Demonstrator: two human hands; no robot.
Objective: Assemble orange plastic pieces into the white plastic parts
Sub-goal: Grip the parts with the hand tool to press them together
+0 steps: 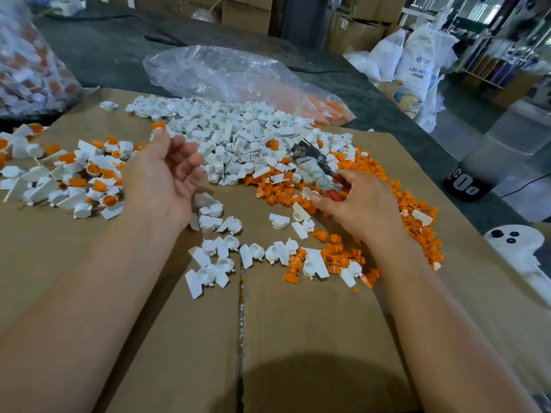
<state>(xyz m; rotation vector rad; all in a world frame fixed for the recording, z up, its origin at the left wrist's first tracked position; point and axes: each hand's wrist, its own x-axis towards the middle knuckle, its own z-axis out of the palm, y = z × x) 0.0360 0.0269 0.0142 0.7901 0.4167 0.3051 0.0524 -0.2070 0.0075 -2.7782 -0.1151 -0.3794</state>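
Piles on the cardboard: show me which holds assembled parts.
The leftmost pile, beside the left hand: its white plastic parts have orange plastic pieces fitted inside.

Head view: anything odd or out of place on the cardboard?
Mainly the tool held in the right hand: a grubby rag is wound round it below the metal head, which looks makeshift. Also, small orange bits sit in the seam between the cardboard sheets, and stray white parts lie in the orange pile.
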